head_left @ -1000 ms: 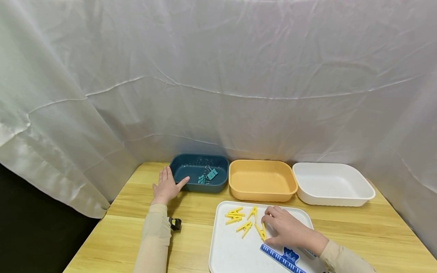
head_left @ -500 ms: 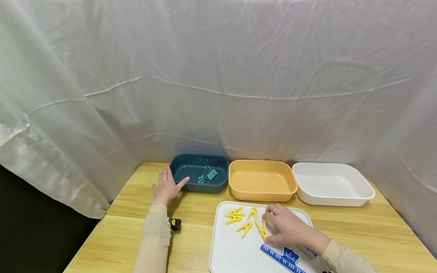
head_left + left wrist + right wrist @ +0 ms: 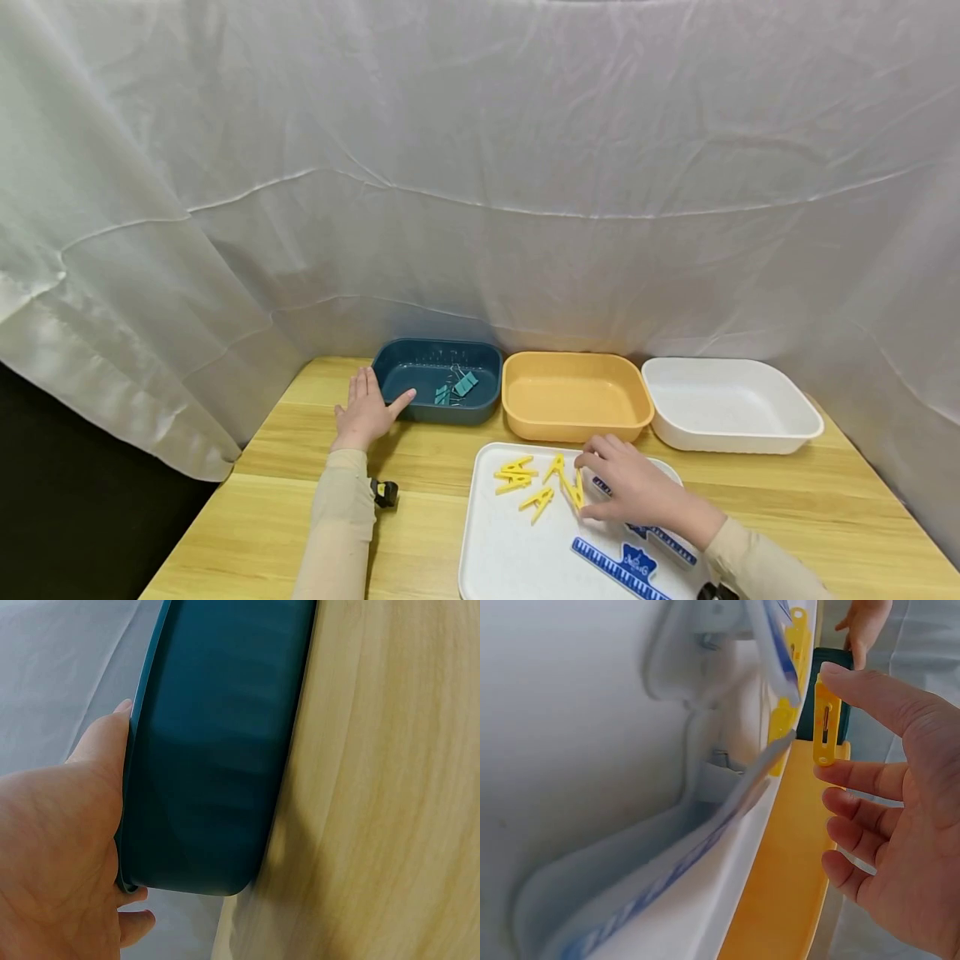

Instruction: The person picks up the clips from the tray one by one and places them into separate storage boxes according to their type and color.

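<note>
My left hand (image 3: 365, 412) rests with straight, spread fingers on the rim of a dark teal bin (image 3: 480, 414); its thumb points over the front rim. In the left wrist view, the palm lies along the teal bin's rim (image 3: 127, 802). My right hand (image 3: 633, 487), above the white tray, pinches a yellow clip (image 3: 826, 724) between thumb and index finger, the other fingers curled loosely. Several more yellow clips (image 3: 537, 500) lie on the tray left of it. Blue piano-key-patterned clips (image 3: 618, 575) lie below and partly under the right hand.
Inside the teal bin are teal binder clips (image 3: 465, 383). A yellow-orange bin (image 3: 573, 429) and a white bin (image 3: 735, 440) stand in a row to its right. The white tray (image 3: 510, 575) lies in front on the wooden table (image 3: 427, 517). A pale curtain (image 3: 480, 250) hangs behind.
My right hand has moved slightly away from me with the yellow clip pinched, uncovering more of the blue clips. The left hand has stayed on the teal bin.
</note>
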### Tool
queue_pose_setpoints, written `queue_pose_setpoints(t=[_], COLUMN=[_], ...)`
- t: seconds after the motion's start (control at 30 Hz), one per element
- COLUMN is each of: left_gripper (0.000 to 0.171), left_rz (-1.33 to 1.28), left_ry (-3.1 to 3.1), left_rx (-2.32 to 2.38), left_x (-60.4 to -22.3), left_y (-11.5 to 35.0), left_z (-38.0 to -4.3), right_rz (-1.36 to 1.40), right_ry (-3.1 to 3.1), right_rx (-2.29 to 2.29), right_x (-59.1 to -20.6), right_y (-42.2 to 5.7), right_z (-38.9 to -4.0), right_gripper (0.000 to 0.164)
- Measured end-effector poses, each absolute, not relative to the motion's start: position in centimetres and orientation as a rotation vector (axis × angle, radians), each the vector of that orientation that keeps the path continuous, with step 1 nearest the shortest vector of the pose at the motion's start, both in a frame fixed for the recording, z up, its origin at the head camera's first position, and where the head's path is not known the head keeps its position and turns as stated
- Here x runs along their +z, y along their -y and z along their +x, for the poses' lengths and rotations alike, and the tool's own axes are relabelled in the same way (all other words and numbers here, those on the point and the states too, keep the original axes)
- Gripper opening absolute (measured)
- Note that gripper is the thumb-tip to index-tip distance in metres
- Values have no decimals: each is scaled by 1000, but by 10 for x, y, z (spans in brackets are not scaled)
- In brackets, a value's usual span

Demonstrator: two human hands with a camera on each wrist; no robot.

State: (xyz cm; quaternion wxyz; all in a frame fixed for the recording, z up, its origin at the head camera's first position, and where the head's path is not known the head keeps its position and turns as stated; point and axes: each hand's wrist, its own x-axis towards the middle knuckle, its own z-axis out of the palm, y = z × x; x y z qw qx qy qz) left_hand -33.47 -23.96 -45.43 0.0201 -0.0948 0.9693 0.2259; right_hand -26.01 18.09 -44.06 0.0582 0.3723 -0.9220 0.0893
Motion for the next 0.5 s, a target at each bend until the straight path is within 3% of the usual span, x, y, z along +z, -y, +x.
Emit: queue_pose_setpoints(t=[0.5], left_gripper=[114], left_rz=[-291], left_ry=[-3003], left_rx=[700], left_x=[-453], left_y=[240], left_z=[-334], right_rz=[1058], right_ry=[2797], right_rx=[289], right_x=[-426], right_y=[-175], right_z=[-273], right_gripper=[58])
